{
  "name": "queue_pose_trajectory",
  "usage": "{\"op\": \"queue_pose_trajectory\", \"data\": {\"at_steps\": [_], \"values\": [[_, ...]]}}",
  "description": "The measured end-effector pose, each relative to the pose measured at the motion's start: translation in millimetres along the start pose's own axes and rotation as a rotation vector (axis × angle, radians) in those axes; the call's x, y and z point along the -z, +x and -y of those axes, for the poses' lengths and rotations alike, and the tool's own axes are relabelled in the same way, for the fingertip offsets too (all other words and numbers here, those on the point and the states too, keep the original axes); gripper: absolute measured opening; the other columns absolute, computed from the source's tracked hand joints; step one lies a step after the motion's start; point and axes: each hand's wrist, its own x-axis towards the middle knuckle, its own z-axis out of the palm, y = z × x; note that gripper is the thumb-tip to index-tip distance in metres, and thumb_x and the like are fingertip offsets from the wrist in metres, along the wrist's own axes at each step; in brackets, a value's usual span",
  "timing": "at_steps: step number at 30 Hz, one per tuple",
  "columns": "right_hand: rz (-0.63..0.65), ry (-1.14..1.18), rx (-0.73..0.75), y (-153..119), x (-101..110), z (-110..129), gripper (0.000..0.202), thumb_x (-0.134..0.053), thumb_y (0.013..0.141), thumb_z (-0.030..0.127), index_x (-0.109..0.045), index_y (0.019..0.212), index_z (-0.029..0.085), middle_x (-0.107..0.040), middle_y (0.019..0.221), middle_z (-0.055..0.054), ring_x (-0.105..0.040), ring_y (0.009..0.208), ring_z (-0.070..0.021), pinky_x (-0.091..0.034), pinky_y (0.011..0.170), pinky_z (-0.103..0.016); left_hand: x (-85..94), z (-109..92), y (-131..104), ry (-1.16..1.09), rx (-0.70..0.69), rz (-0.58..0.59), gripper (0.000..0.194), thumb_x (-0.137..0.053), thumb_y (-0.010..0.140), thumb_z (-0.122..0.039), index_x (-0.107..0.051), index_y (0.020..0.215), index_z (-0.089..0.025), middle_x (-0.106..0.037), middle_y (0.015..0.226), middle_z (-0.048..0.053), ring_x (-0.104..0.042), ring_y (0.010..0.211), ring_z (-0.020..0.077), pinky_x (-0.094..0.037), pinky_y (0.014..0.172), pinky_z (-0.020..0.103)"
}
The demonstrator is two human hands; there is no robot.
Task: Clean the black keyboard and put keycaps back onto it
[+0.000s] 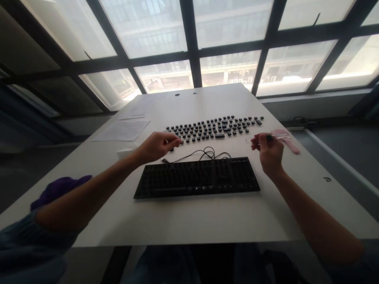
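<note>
Loose black keycaps (207, 128) lie in rows on the white table. In front of them is a black keyboard base (197, 178), its cable (207, 153) coiled behind it. My left hand (158, 146) is over the left end of the keycap rows, fingers pinched together near a keycap; whether it holds one is too small to tell. To the right of the rows, my right hand (268, 152) is raised with its fingers closed on a thin clear tool that has a dark piece at the fingers.
Papers (122, 130) lie at the left, with a white object (126, 152) near my left wrist. A purple cloth (59, 190) rests by my left forearm. Behind my right hand is a pink object (291, 145). A small dark item (327, 179) sits near the right edge. Windows stand beyond the table (192, 225).
</note>
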Motion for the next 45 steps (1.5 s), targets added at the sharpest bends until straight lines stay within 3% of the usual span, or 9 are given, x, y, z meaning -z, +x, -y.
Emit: {"op": "queue_pose_trajectory", "data": {"at_steps": [2, 5, 9, 11, 14, 18, 23, 35, 45], "values": [[0.107, -0.061, 0.012, -13, -4, 2, 0.033, -0.072, 0.088, 0.051, -0.070, 0.089, 0.018, -0.070, 0.072, -0.003, -0.064, 0.057, -0.0138, -0.054, 0.054, -0.028, -0.2, 23, -49, -0.004, 0.055, -0.049, 0.028, -0.061, 0.091, -0.046, -0.078, 0.095, -0.025, -0.077, 0.089, 0.004, -0.066, 0.074, 0.0186, -0.051, 0.069, 0.029], [0.214, -0.151, 0.017, -24, -8, 1, 0.033, -0.071, 0.088, 0.052, -0.072, 0.089, 0.019, -0.072, 0.073, -0.004, -0.065, 0.058, -0.0161, -0.056, 0.055, -0.031, -18.7, 40, -112, -0.044, 0.054, -0.114, 0.025, -0.062, 0.093, -0.044, -0.077, 0.098, -0.026, -0.076, 0.100, 0.006, -0.068, 0.091, 0.0223, -0.056, 0.084, 0.035], [0.250, -0.256, 0.015, -37, -20, 8, 0.031, -0.069, 0.090, 0.051, -0.072, 0.089, 0.020, -0.072, 0.073, -0.005, -0.065, 0.058, -0.0163, -0.056, 0.056, -0.031, -58.8, 37, -152, -0.016, -0.077, -0.108, 0.030, -0.070, 0.091, -0.036, -0.072, 0.119, -0.025, -0.070, 0.117, 0.009, -0.064, 0.110, 0.0247, -0.054, 0.098, 0.040], [0.302, -0.285, 0.023, -50, -35, 16, 0.028, -0.067, 0.092, 0.048, -0.072, 0.090, 0.021, -0.072, 0.073, -0.004, -0.065, 0.059, -0.0166, -0.055, 0.056, -0.030, -74.8, 33, -155, 0.025, -0.142, -0.089, 0.035, -0.074, 0.089, -0.031, -0.070, 0.124, -0.024, -0.068, 0.119, 0.009, -0.061, 0.112, 0.0247, -0.053, 0.100, 0.041], [0.510, -0.278, 0.067, -74, -67, 28, 0.022, -0.064, 0.095, 0.042, -0.073, 0.093, 0.023, -0.071, 0.078, -0.004, -0.065, 0.063, -0.0178, -0.055, 0.059, -0.032, -88.0, 30, -149, 0.098, -0.173, -0.080, 0.037, -0.077, 0.086, -0.025, -0.071, 0.123, -0.023, -0.069, 0.116, 0.009, -0.061, 0.108, 0.0245, -0.053, 0.098, 0.042], [0.806, -0.234, 0.219, -99, -118, 27, 0.017, -0.062, 0.097, 0.032, -0.076, 0.105, 0.028, -0.071, 0.098, -0.007, -0.068, 0.090, -0.0224, -0.057, 0.081, -0.038, -92.4, 31, -147, 0.121, -0.186, -0.094, 0.031, -0.080, 0.084, -0.024, -0.075, 0.115, -0.026, -0.069, 0.108, 0.007, -0.062, 0.100, 0.0227, -0.054, 0.092, 0.041], [0.957, -0.219, 0.223, -114, -157, 10, 0.022, -0.058, 0.099, 0.027, -0.074, 0.113, 0.029, -0.069, 0.107, -0.008, -0.067, 0.099, -0.0230, -0.056, 0.089, -0.041, -95.6, 26, -154, 0.081, -0.145, -0.134, 0.025, -0.081, 0.082, -0.022, -0.079, 0.106, -0.028, -0.070, 0.102, 0.006, -0.062, 0.095, 0.0220, -0.055, 0.086, 0.038], [0.979, -0.189, 0.176, -121, -160, 1, 0.023, -0.056, 0.099, 0.024, -0.074, 0.114, 0.029, -0.068, 0.108, -0.008, -0.067, 0.101, -0.0225, -0.056, 0.091, -0.040, -100.4, 15, -155, 0.043, -0.148, -0.128, 0.022, -0.072, 0.087, -0.013, -0.075, 0.107, -0.020, -0.067, 0.093, 0.005, -0.061, 0.090, 0.0218, -0.057, 0.081, 0.036], [0.985, -0.191, 0.179, -119, -161, -2, 0.020, -0.059, 0.098, 0.021, -0.075, 0.110, 0.024, -0.068, 0.107, -0.008, -0.066, 0.100, -0.0202, -0.054, 0.092, -0.035, -113.0, 19, -160, 0.264, -0.210, -0.112, 0.018, -0.057, 0.096, -0.012, -0.064, 0.113, -0.015, -0.066, 0.108, 0.011, -0.056, 0.097, 0.0259, -0.051, 0.086, 0.043]]}}
